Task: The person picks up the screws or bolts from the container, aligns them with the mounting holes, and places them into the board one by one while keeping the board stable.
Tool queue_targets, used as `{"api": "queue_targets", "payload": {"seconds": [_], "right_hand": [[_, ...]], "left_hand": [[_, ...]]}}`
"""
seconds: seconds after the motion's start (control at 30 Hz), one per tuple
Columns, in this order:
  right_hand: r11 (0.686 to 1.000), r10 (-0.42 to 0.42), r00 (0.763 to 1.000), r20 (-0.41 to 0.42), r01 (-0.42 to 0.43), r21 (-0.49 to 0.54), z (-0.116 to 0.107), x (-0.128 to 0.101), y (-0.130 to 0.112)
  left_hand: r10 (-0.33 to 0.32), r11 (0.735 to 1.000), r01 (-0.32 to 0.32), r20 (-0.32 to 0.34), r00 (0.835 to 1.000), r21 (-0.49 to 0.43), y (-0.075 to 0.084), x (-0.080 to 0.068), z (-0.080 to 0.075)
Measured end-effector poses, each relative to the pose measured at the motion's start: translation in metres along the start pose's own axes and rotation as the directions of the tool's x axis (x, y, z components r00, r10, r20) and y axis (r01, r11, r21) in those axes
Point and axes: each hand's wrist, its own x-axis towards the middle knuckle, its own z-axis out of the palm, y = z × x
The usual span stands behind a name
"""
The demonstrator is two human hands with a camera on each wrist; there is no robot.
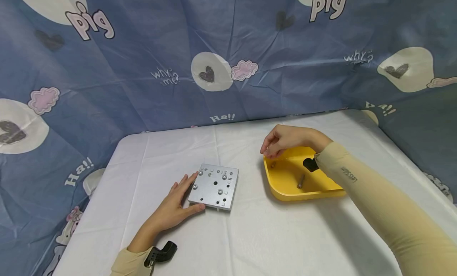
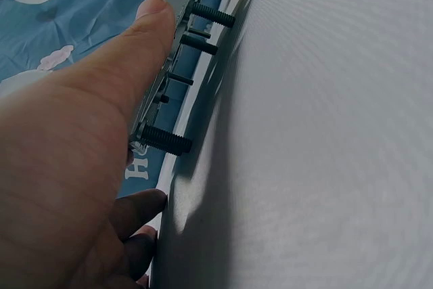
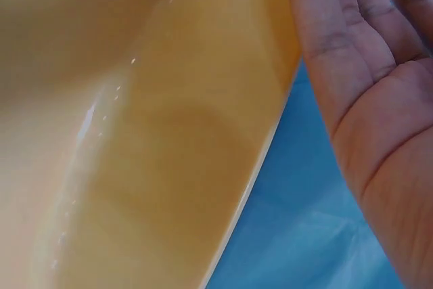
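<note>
A square silver metal plate (image 1: 213, 187) with holes and several screw heads lies on the table. My left hand (image 1: 173, 207) rests against its near-left corner, thumb on the front edge and a fingertip at the left edge, fingers fairly straight. Threaded screws (image 2: 166, 139) stick out beneath the plate in the left wrist view. My right hand (image 1: 285, 140) hovers at the far-left corner of the yellow tray (image 1: 303, 196), fingers bent and thumb close to them; I cannot tell whether they pinch something small. Inside the tray lies a metal bolt (image 1: 301, 181), with a smaller piece (image 1: 273, 164) near its left wall.
White cloth (image 1: 246, 236) covers the table. Behind it hangs a blue printed curtain (image 1: 228, 41), which also runs down both sides. The right forearm (image 1: 378, 200) crosses over the tray's right part and hides it. A black wrist mount (image 1: 165, 252) sits on the left wrist.
</note>
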Motion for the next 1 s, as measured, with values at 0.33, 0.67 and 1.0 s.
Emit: {"api": "queue_targets", "payload": {"seconds": [0.33,0.67,1.0], "right_hand": [[0.999,0.031,0.999,0.006,-0.031,0.008,0.000,-0.013,0.008],[0.997,0.056,0.997,0.051,-0.059,0.052,0.003,-0.014,0.024],[0.997,0.074,0.995,0.069,-0.073,-0.014,0.013,-0.012,0.033]], "left_hand": [[-0.001,1.000,0.001,0.000,1.000,-0.005,0.001,0.000,0.000],[0.003,1.000,-0.003,-0.002,1.000,-0.001,0.000,0.000,0.000],[-0.006,1.000,0.006,0.000,1.000,-0.007,0.000,0.000,0.000]]}}
